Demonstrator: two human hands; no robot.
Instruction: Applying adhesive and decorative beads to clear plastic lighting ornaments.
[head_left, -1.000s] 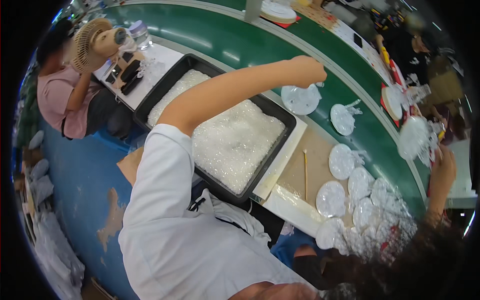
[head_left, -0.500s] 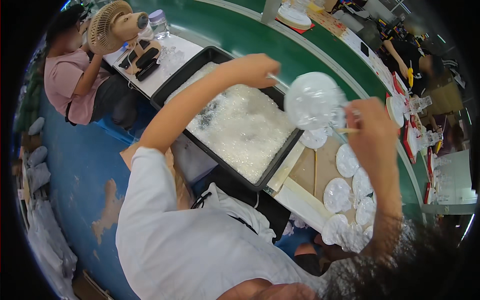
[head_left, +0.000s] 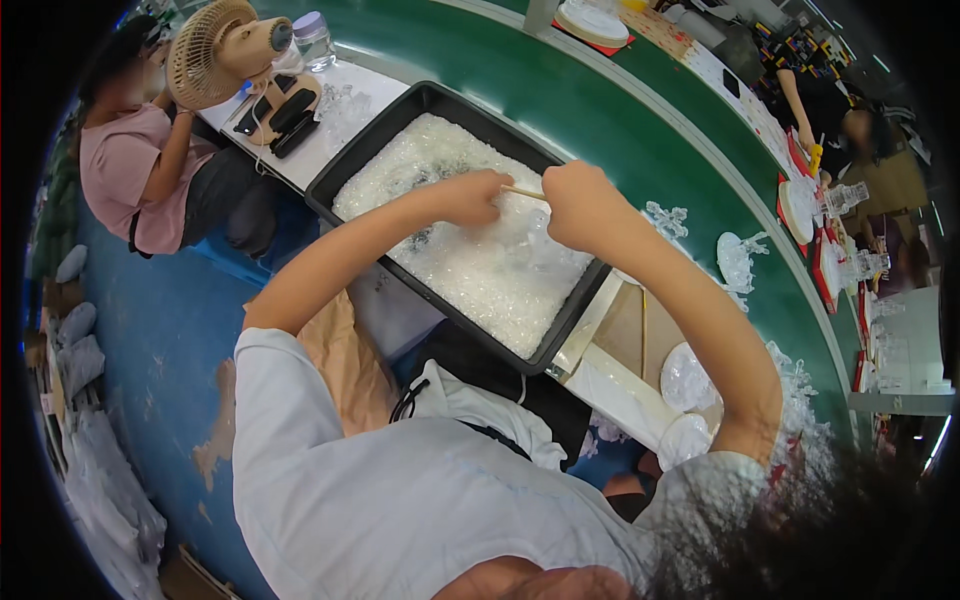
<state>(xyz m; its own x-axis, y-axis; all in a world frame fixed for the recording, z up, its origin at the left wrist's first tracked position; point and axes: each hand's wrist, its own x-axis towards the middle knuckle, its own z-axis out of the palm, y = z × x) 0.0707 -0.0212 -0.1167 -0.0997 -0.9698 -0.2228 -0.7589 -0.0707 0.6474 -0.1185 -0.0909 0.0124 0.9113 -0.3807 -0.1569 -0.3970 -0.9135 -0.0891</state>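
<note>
Both my hands are close together over the black tub [head_left: 330, 172] of white foam [head_left: 490, 290]. My right hand [head_left: 583, 207] is closed round a thin wooden stick [head_left: 525, 193], whose far end points to my left hand. Closed fingers on my left hand [head_left: 474, 199] hide what they grip, just above the foam. Below and between the hands, a clear round plastic piece [head_left: 533, 238] shows faintly against the foam. Its outline is blurred, and which hand bears it cannot be told.
Right of the tub, a board bears another stick [head_left: 644, 330] and clear plastic discs [head_left: 688, 378]. More clear pieces [head_left: 738, 262] stand on the green surface beyond. A fan [head_left: 215, 55] and a lidded jar [head_left: 313, 42] are at the upper left, near a seated person [head_left: 150, 160].
Both hands have moved left and down, from above the tub's right side to over the foam. The clear disc has come down with them into the foam.
</note>
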